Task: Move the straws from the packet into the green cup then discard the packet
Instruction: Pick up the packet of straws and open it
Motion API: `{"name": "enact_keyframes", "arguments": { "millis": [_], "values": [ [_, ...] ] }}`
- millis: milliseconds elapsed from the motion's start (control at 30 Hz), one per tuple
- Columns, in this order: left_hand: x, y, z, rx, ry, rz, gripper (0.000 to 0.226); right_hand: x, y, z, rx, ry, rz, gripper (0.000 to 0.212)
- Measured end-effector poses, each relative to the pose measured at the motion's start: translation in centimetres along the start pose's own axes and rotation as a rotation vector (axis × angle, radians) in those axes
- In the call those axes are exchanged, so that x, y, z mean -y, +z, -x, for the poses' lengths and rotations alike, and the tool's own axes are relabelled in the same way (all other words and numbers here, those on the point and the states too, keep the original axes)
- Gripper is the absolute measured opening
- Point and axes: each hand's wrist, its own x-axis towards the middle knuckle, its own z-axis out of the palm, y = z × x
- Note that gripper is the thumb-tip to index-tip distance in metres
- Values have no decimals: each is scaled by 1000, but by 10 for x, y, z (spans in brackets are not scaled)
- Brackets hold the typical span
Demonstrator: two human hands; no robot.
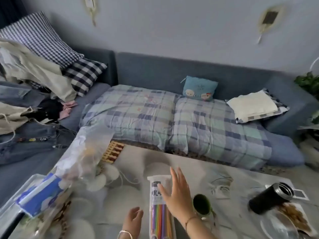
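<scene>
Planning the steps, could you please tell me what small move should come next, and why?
Probably close the right hand round the packet and lift it: that hand is spread open over the packet, which lies flat with the straws inside, beside the green cup.

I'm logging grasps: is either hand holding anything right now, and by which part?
Nothing is held. The right hand is spread flat over the straw packet; the left hand is open beside it.

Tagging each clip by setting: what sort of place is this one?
Most likely a home living room or bedroom: a blue sofa with a checked quilt, a heap of clothes, and a cloth-covered table in front.
</scene>
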Motion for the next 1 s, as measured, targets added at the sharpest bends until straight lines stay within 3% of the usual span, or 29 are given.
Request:
{"name": "enact_keyframes", "arguments": {
  "millis": [167,300,400,533,700,800,933,1000],
  "values": [
    [62,21,-86,13,32,-7,39,-66,125,-13,123,117,-9,100],
    [88,42,-127,69,102,109,29,-104,179,-32,102,85,-4,75],
    [93,56,-144,143,186,114,31,-121,203,-41,14,24,12,69],
    [93,71,-157,189,272,31,50,-131,218,-43,-97,-33,-14,78],
    [90,78,-145,264,345,98,50,-139,222,-41,-129,-79,-163,73],
    [104,81,-132,305,374,239,85,-136,220,-22,-148,-91,-379,73],
    [117,67,-71,466,400,395,70,-120,208,35,-199,-199,-486,58],
    [117,51,-33,498,497,392,64,-105,190,73,-219,-247,-567,56]
  ]
}}
